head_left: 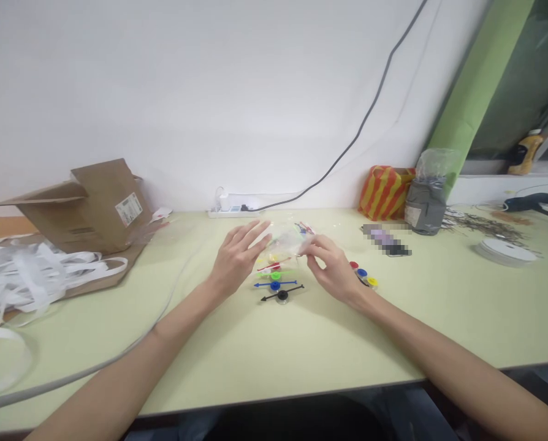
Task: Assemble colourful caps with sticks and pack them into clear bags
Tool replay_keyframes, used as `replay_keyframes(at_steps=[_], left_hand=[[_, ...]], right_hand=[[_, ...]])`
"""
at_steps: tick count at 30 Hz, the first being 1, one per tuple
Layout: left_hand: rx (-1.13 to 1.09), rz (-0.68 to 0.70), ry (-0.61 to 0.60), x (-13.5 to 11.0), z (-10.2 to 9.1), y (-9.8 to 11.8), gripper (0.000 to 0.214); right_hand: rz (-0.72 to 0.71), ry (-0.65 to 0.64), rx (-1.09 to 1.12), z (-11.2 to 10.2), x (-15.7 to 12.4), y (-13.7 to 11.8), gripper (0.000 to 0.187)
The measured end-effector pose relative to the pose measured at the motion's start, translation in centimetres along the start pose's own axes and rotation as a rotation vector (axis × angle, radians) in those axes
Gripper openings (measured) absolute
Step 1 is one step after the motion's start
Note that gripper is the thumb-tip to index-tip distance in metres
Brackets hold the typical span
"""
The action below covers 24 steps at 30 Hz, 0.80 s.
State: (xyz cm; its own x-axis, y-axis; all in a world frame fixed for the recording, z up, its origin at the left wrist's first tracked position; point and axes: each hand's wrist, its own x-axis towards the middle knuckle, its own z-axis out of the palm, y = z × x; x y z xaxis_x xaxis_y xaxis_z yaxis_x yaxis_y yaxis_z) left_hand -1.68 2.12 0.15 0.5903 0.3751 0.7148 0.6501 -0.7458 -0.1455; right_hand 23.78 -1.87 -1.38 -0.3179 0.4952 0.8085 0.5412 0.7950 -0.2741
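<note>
Between my hands is a clear plastic bag (pixel 285 241) with small coloured pieces showing at its right end. My right hand (pixel 331 264) pinches the bag's right side between thumb and fingers. At the bag's left side, my left hand (pixel 239 256) has its fingers stretched out and apart. Below the bag several arrow spinners lie in a column: a black spinner (pixel 282 295) nearest me, then a blue spinner (pixel 275 285), a green spinner (pixel 276 276) and a red one partly covered. Red, blue and yellow round pieces (pixel 362 273) lie beyond my right wrist.
At left are a cardboard box (pixel 103 211), a heap of white strips (pixel 39 269) and a grey cable (pixel 131 349). A power strip (pixel 230 213) sits by the wall. At right are a striped bag (pixel 384 191), a phone (pixel 387 239), a dark container (pixel 425 205) and a white spool (pixel 506 251).
</note>
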Motion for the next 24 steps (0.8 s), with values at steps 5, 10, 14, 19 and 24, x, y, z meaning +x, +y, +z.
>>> replay_keyframes(at_steps=[5, 10, 14, 19, 24], left_hand=[[0.063, 0.014, -0.030, -0.2, 0.5, -0.2, 0.032], [0.059, 0.002, -0.042, -0.1, 0.7, 0.1, 0.028], [0.051, 0.009, -0.083, 0.1, 0.4, 0.2, 0.034], [0.045, 0.058, -0.155, 0.3, 0.1, 1.2, 0.048], [-0.004, 0.090, -0.191, 0.4, 0.1, 1.5, 0.065]], right_hand=[[-0.004, 0.078, 0.004, -0.4, 0.0, 0.1, 0.031], [-0.064, 0.060, -0.004, -0.3, 0.0, -0.3, 0.044], [-0.092, 0.055, -0.103, -0.3, 0.1, 0.0, 0.045], [-0.152, -0.014, -0.129, -0.1, 0.0, 0.8, 0.018], [-0.145, -0.025, -0.028, -0.4, 0.0, 0.6, 0.018]])
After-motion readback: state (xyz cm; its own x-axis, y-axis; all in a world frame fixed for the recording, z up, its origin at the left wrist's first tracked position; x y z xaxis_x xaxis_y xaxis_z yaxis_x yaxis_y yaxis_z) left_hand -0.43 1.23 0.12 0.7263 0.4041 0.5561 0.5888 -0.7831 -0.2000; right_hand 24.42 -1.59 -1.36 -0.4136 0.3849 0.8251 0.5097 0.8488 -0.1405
